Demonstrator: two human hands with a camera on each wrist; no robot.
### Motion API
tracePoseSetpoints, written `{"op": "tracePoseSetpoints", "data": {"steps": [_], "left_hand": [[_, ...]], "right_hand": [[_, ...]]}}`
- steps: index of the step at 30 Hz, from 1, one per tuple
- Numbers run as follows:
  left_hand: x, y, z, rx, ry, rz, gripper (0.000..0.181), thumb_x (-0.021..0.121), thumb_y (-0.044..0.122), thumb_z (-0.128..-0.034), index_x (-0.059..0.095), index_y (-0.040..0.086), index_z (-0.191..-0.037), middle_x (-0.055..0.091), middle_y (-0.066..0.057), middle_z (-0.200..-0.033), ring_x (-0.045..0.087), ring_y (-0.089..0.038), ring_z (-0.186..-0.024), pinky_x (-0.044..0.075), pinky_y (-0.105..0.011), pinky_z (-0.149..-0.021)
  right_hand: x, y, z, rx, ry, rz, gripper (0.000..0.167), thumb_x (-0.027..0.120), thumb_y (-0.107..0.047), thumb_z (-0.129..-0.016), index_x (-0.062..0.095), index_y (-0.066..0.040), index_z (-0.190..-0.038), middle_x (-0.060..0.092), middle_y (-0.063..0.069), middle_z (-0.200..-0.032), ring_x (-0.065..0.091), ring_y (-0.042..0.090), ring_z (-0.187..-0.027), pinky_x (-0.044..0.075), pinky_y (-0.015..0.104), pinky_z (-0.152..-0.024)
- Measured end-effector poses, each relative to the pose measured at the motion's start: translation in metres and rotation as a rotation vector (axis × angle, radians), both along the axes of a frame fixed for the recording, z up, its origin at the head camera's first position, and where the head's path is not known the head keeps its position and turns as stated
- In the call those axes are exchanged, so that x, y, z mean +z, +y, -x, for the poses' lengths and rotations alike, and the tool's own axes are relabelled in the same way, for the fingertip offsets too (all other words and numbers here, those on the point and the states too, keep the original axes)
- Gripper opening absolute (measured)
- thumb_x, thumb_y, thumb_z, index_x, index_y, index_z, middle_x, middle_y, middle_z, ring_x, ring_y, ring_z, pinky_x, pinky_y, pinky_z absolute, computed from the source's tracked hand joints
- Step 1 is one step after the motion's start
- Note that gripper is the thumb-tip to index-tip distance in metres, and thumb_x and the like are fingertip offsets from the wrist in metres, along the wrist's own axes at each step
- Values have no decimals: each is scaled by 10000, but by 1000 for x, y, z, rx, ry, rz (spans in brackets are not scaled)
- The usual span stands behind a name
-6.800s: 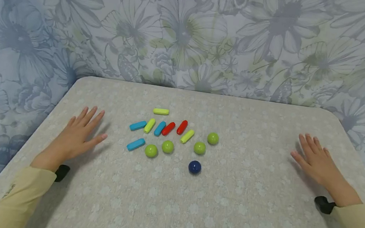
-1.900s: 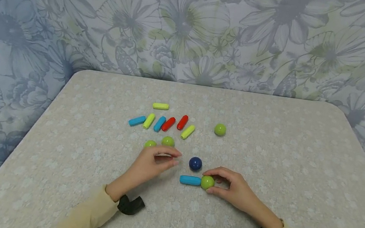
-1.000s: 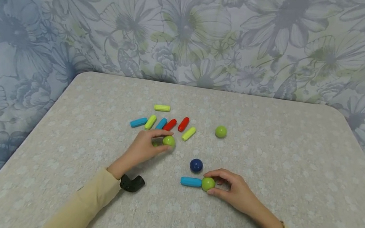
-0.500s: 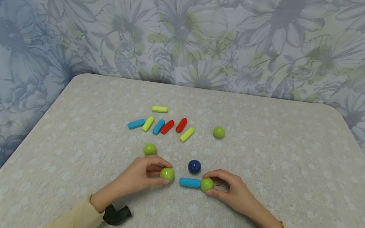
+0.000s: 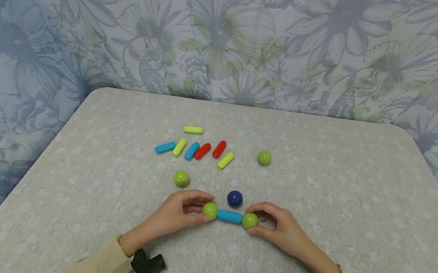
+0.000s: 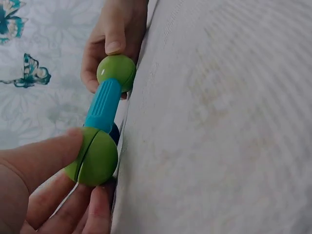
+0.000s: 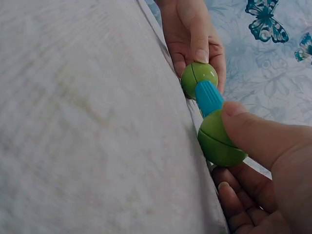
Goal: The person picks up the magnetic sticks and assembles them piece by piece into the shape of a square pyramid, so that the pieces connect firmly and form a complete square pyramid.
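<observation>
Head view: floral print (image 5: 231, 41) backs a pale table (image 5: 340, 194) where both hands' (image 5: 173, 211) (image 5: 282, 223) fingers (image 5: 196, 194) pinch green balls (image 5: 209, 210) (image 5: 250, 221).

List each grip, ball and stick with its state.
Left grip: pinching left green ball
Right grip: pinching right green ball
Left green ball: held
Right green ball: held
Near blue stick: between held balls, touching both
Dark blue ball: loose
Other two green balls: loose, apart
Other two blue sticks: lying loose
Three yellow sticks: lying loose
Two red sticks: lying loose
</observation>
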State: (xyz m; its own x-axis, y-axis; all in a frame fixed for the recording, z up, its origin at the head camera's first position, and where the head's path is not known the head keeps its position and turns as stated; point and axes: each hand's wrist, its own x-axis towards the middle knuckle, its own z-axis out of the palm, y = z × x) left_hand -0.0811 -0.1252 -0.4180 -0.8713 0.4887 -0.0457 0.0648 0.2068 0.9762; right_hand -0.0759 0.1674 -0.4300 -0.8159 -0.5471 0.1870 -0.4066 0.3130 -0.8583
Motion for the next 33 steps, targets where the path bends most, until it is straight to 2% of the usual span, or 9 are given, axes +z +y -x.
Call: {"op": "tracePoseSetpoints", "data": {"steps": [4,10,14,17,19,23,30,33], "left_hand": [[-2,3,3,20,-14,-23,353,700,37,-842,613,-20,-1178,617,-122,-1142,598,-205,-1027,491,-280,-839],[-3,16,14,22,28,-23,331,682,59,-863,625,-8,-1183,623,-102,-1147,592,-199,-1043,485,-271,-847],[14,29,20,4,45,-27,312,648,2,-873,603,-84,-1170,615,-170,-1144,579,-277,-1059,485,-275,-848],[28,39,23,-13,57,-18,306,634,-29,-873,588,-122,-1160,604,-210,-1146,573,-322,-1062,484,-283,-852],[30,44,26,-27,65,-11,308,635,-15,-877,589,-117,-1164,604,-208,-1149,575,-315,-1062,482,-281,-855],[27,52,32,-56,59,-8,310,633,6,-885,591,-107,-1171,607,-197,-1152,577,-297,-1066,480,-267,-852],[-3,56,45,-61,54,-20,327,664,72,-880,619,-32,-1187,620,-120,-1159,579,-226,-1073,479,-260,-850],[-5,55,45,-51,62,-26,317,682,109,-872,643,7,-1170,636,-72,-1135,593,-177,-1046,483,-268,-848]], "right_hand": [[0,3,-2,86,14,-7,367,740,-221,-815,640,-146,-1160,625,-61,-1091,578,129,-969,483,289,-814],[2,3,-4,245,63,5,456,712,-177,-841,587,-131,-1277,596,-32,-1181,559,150,-1037,476,313,-844],[5,2,-6,320,87,-31,468,689,-193,-861,564,-123,-1307,576,-22,-1218,535,155,-1089,463,329,-878],[7,-1,-9,318,116,-48,436,668,-190,-880,572,-110,-1298,586,-17,-1209,536,149,-1088,465,327,-874],[7,-5,-10,294,135,-50,415,660,-186,-887,582,-104,-1286,597,-18,-1188,544,139,-1068,472,316,-853],[4,-10,-12,249,162,-54,407,658,-199,-889,590,-113,-1281,602,-45,-1155,549,120,-1036,477,297,-824],[1,-11,-11,228,170,-41,402,667,-186,-882,599,-120,-1273,603,-71,-1136,558,108,-1021,485,280,-803],[1,-12,-11,232,179,-35,413,682,-193,-869,603,-114,-1266,602,-69,-1136,557,105,-1018,485,275,-799]]}}
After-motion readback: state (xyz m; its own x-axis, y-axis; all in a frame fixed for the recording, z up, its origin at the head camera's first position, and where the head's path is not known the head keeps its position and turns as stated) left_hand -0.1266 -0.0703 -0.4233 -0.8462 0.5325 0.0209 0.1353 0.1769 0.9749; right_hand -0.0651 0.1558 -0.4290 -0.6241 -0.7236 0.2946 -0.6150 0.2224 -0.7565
